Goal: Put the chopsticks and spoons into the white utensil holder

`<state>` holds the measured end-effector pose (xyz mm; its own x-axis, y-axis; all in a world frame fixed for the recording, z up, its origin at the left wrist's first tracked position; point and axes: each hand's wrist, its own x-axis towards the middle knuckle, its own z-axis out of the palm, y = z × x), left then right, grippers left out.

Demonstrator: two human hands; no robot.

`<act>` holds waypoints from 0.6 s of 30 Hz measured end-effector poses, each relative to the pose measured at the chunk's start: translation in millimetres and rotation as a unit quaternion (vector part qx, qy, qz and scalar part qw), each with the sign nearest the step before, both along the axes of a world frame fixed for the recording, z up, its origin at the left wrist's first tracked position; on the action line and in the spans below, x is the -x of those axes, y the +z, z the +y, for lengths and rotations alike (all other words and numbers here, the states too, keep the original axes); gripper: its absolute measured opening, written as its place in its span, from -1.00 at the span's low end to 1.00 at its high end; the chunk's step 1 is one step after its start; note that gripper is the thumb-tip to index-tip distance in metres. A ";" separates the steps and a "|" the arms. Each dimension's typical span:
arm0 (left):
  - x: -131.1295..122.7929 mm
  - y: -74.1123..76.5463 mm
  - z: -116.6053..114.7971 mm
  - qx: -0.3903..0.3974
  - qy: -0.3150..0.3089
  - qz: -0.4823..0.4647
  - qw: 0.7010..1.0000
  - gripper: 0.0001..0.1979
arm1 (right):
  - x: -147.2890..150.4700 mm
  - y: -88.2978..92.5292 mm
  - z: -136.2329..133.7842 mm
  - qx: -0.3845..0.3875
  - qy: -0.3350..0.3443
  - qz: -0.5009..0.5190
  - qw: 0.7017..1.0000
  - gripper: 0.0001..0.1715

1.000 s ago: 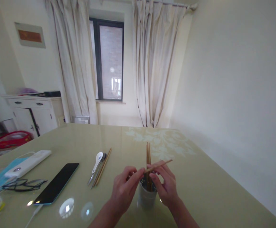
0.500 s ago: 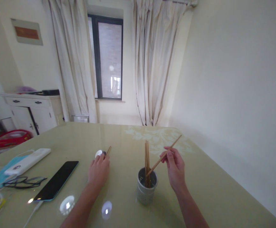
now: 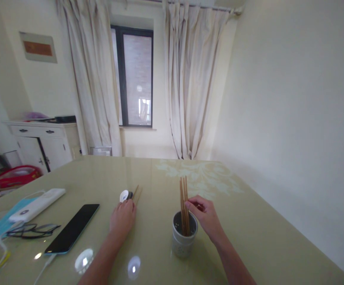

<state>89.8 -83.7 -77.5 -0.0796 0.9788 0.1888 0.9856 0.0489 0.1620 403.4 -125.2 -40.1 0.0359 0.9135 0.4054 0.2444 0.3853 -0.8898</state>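
Observation:
A grey cylindrical holder (image 3: 181, 246) stands upright on the table, with several wooden chopsticks (image 3: 182, 202) rising from it. At its right side, my right hand (image 3: 206, 215) pinches one upright chopstick between thumb and fingers, and that stick's lower end is inside the holder. My left hand (image 3: 123, 218) rests low over the tabletop, its fingers closed around thin chopsticks (image 3: 135, 191) whose tips stick out beyond the hand. Just past those fingers lies a small round white-and-dark object (image 3: 125, 195); its kind is unclear.
On the left lie a black phone (image 3: 72, 228) with a white cable, folded glasses (image 3: 33, 230), a white power strip or similar device (image 3: 38, 205) and a blue mask-like sheet (image 3: 10, 217). The glossy table (image 3: 154, 170) meets a wall (image 3: 293, 138) on the right.
My right hand has moved left and down, turning its chopstick from a slant across the holder to upright among the others. My left hand has stayed nearly in place.

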 end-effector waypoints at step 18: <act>-19.4 17.1 2.1 -0.222 -0.091 -0.459 0.855 -0.61 | -1.0 1.2 0.3 0.020 -0.004 0.054 0.998 -0.38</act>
